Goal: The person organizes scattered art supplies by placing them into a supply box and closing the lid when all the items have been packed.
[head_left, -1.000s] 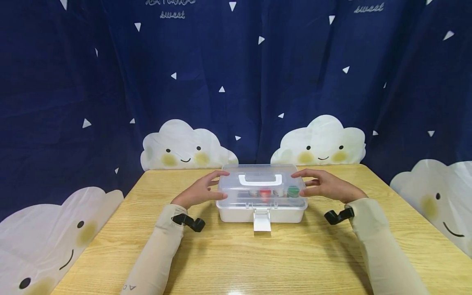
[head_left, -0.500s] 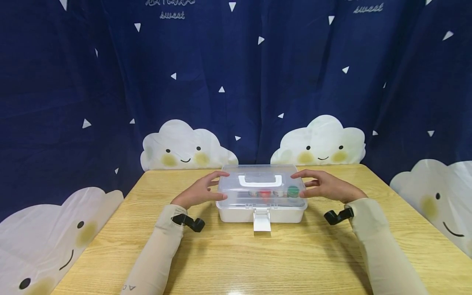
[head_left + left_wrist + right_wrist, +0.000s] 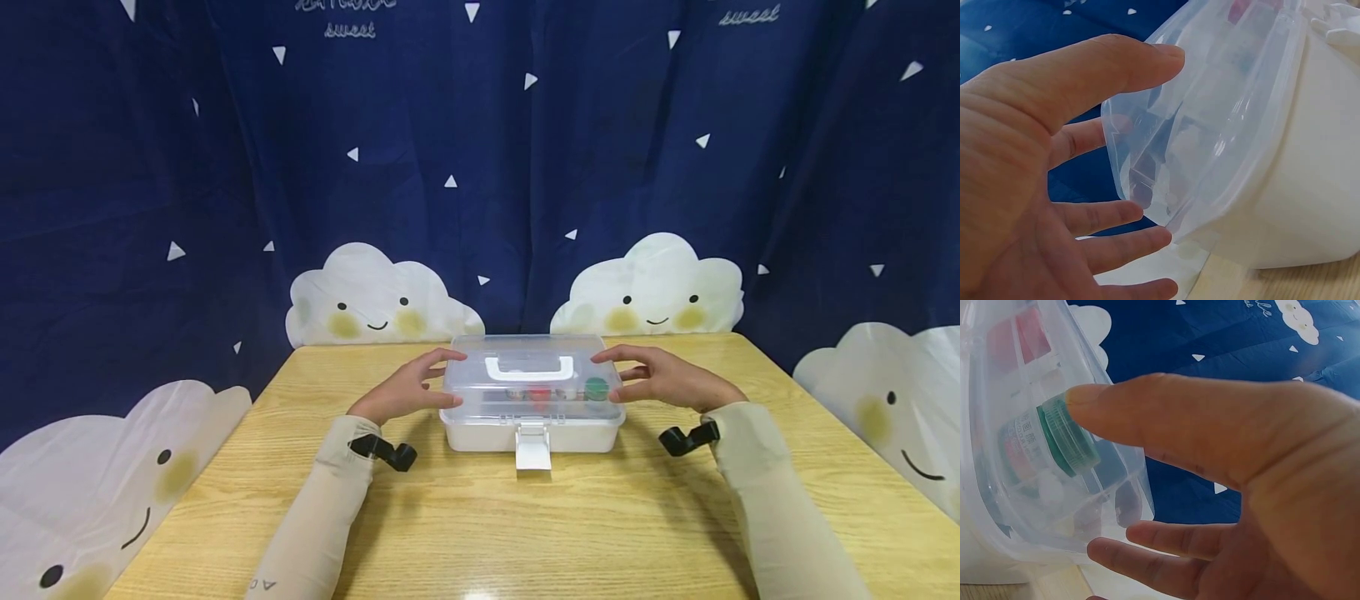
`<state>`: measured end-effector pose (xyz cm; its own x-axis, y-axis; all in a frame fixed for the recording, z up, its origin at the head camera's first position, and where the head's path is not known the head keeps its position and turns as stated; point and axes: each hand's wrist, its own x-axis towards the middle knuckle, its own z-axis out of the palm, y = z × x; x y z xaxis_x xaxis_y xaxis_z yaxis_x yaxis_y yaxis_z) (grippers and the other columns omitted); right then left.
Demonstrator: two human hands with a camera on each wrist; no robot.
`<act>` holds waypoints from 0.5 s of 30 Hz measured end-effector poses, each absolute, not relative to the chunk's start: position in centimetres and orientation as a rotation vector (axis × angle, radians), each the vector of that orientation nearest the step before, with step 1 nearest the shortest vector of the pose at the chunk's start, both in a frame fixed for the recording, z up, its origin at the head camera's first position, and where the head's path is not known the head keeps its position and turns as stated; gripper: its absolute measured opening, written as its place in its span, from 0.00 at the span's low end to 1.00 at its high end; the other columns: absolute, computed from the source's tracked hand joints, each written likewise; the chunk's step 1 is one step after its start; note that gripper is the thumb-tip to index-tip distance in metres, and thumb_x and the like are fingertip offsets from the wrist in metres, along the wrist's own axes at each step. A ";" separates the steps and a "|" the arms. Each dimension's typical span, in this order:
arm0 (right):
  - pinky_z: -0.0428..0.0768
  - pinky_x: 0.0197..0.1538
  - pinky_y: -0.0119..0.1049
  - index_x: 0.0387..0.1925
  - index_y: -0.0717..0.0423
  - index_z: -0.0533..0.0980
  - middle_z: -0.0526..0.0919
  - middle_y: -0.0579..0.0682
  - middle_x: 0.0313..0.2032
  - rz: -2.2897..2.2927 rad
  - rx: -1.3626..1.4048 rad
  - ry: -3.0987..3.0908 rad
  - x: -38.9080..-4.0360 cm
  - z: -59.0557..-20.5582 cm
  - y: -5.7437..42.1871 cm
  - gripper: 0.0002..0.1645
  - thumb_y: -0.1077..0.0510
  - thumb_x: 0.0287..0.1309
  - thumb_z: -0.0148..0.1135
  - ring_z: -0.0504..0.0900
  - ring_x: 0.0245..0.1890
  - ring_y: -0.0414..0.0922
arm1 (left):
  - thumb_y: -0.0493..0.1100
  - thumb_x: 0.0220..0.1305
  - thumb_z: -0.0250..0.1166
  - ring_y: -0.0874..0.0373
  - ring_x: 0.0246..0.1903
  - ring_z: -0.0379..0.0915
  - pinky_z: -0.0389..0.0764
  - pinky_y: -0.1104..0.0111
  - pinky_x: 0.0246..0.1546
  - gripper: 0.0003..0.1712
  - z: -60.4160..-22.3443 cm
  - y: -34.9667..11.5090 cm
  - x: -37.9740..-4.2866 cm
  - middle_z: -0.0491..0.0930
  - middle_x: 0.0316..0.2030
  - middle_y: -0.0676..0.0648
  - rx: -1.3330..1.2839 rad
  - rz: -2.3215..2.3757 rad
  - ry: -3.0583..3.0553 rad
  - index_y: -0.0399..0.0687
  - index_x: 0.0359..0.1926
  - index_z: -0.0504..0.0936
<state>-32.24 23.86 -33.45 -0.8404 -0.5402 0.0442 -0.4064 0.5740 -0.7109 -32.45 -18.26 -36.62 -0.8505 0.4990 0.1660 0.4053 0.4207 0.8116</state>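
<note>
A plastic storage box with a white base (image 3: pixel 487 437) stands in the middle of the table, its clear lid (image 3: pixel 480 371) down over it. On top lies a white carrying handle (image 3: pixel 529 373); the front latch (image 3: pixel 533 454) hangs unfastened. Through the lid show a green-capped container (image 3: pixel 597 388) and something red (image 3: pixel 539 395). My left hand (image 3: pixel 408 390) spans the lid's left end, fingers spread, thumb (image 3: pixel 1160 62) over its side. At the other end my right hand (image 3: pixel 663 379) mirrors it, thumb (image 3: pixel 1094 403) overlapping the green cap (image 3: pixel 1066 434) behind the clear plastic.
The box rests on a light wooden table (image 3: pixel 480 517). A dark blue curtain (image 3: pixel 420 100) with white clouds hangs behind and along both sides. A black wrist mount (image 3: pixel 384 451) sits on the left sleeve, another mount (image 3: pixel 688 437) on the right.
</note>
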 end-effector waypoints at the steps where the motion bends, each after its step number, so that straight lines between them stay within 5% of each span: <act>1: 0.73 0.56 0.54 0.64 0.43 0.69 0.62 0.54 0.69 -1.116 -0.796 2.625 -32.3 -33.5 23.8 0.35 0.48 0.55 0.68 0.68 0.63 0.60 | 0.51 0.52 0.73 0.42 0.69 0.54 0.56 0.45 0.65 0.40 -36.6 -18.3 -32.4 0.55 0.71 0.53 0.818 1.420 2.560 0.63 0.66 0.67; 15: 0.75 0.55 0.51 0.64 0.44 0.70 0.62 0.55 0.69 -1.136 -0.779 2.606 -32.5 -33.5 24.0 0.36 0.48 0.53 0.69 0.71 0.61 0.58 | 0.47 0.54 0.72 0.43 0.70 0.51 0.57 0.45 0.65 0.40 -36.6 -18.3 -32.4 0.56 0.71 0.53 0.810 1.431 2.523 0.60 0.67 0.66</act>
<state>-32.55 23.96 -33.55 -0.8427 -0.5375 0.0312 -0.3888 0.5673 -0.7260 -32.39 -18.34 -36.57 -0.8473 0.5107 0.1456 0.3870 0.4062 0.8278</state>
